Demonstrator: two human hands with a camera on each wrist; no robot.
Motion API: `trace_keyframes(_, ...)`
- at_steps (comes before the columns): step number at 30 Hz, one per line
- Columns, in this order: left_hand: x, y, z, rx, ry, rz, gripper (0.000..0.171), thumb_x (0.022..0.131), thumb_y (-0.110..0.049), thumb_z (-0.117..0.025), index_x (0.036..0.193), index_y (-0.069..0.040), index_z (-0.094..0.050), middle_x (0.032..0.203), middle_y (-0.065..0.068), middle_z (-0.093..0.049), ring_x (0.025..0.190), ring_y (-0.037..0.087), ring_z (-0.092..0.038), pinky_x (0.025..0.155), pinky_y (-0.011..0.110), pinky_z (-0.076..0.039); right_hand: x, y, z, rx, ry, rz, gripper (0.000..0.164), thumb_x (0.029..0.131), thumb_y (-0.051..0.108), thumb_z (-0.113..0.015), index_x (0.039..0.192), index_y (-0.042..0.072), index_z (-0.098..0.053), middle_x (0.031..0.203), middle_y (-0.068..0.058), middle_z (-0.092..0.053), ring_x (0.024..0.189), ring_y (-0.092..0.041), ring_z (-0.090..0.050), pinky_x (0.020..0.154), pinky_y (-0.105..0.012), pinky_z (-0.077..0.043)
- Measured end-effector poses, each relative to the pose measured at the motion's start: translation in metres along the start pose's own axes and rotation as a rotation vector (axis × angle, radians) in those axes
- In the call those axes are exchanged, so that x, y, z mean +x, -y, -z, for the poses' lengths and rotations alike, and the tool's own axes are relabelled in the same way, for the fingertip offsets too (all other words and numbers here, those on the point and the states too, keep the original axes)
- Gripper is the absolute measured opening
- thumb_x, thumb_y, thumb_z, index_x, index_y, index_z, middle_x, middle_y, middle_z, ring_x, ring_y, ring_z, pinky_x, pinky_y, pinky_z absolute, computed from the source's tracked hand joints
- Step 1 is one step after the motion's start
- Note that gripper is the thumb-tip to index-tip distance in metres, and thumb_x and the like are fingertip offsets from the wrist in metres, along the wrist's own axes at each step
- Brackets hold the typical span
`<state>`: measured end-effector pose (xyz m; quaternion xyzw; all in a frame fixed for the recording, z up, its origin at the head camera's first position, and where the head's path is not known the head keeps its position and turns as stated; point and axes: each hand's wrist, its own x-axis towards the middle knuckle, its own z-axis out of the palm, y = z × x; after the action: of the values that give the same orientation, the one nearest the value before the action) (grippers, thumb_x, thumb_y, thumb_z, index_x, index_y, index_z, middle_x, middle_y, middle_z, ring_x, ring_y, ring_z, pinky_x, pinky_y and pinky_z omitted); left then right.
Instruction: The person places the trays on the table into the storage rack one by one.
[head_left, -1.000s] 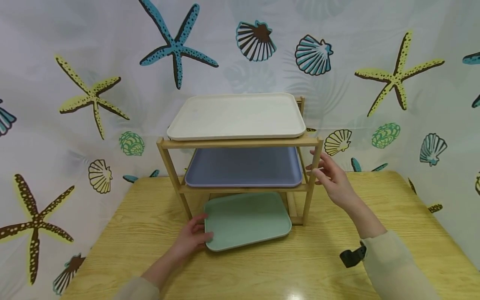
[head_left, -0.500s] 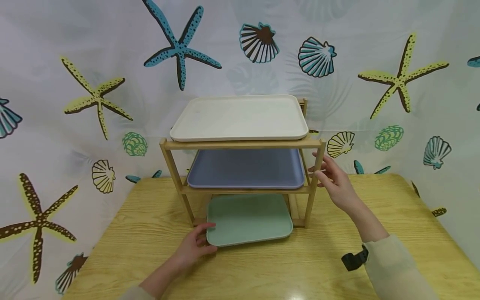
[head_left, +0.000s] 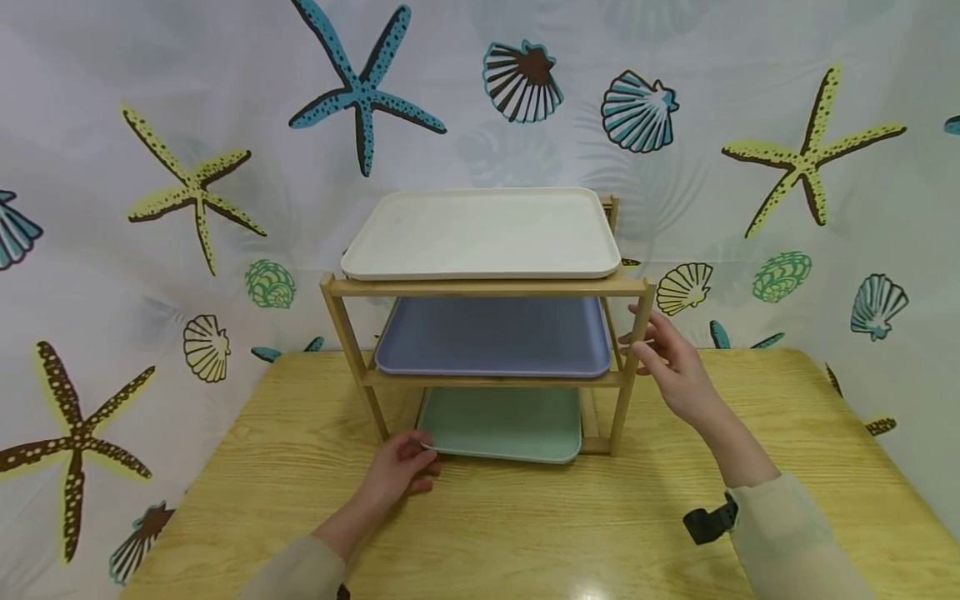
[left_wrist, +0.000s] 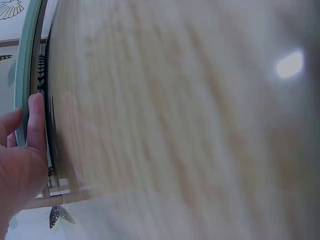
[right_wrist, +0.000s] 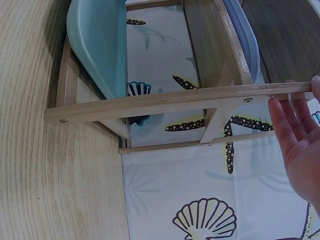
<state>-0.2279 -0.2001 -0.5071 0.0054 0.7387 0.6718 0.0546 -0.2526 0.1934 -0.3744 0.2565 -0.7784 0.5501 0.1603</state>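
Observation:
A wooden three-tier rack [head_left: 489, 288] stands on the table. In its lowest tier lies a mint-green tray [head_left: 502, 423], its front edge a little askew and left corner slightly raised. My left hand [head_left: 396, 472] pinches that front left corner; in the left wrist view the fingers lie on both faces of the tray's rim [left_wrist: 26, 65]. At the rack's right front post [right_wrist: 165, 102], my right hand [head_left: 678, 379] holds on, thumb in front and fingers behind. The middle tier bears a blue-purple tray [head_left: 493, 335], and a white tray [head_left: 480, 233] rests on top.
The rack stands on a light wooden table [head_left: 525, 533] near a white curtain [head_left: 480, 158] printed with starfish and shells. A black wrist device [head_left: 708, 523] hangs at the right sleeve.
My left hand has pushed the green tray back into the lowest tier, and its front edge now sits farther in. The right hand has stayed on the post.

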Motion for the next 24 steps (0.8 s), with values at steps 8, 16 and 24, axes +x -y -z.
trace_keyframes(8, 0.014, -0.001, -0.01, -0.022, 0.004, 0.036, 0.022, 0.098, 0.0, -0.055, 0.116, 0.005, -0.045, 0.078, 0.021, -0.068, 0.058, 0.018, -0.066, 0.05, 0.027, -0.053, -0.002, 0.0, -0.001, -0.003, 0.0, -0.02, 0.043, 0.103, 0.003, -0.046, 0.145, 0.003, -0.039, 0.108, -0.027, -0.061, 0.093, -0.018, -0.061, 0.068, -0.026, -0.052)
trace_keyframes(16, 0.017, 0.002, -0.008, -0.006, -0.021, 0.047, 0.023, 0.099, -0.003, -0.054, 0.119, 0.003, -0.046, 0.079, 0.021, -0.069, 0.058, 0.021, -0.068, 0.048, 0.027, -0.052, 0.001, -0.002, -0.007, 0.005, 0.007, -0.027, 0.043, 0.103, 0.004, -0.045, 0.145, 0.003, -0.039, 0.108, -0.025, -0.06, 0.096, -0.025, -0.063, 0.07, -0.033, -0.054)
trace_keyframes(24, 0.003, -0.009, -0.004, -0.011, 0.058, -0.034, 0.034, 0.098, -0.001, -0.055, 0.129, 0.007, -0.044, 0.084, 0.025, -0.068, 0.06, 0.02, -0.068, 0.055, 0.032, -0.056, -0.011, -0.001, -0.003, -0.016, 0.036, -0.064, 0.051, 0.103, 0.003, -0.046, 0.151, 0.005, -0.029, 0.121, -0.027, -0.055, 0.109, -0.036, -0.057, 0.075, -0.027, -0.052)
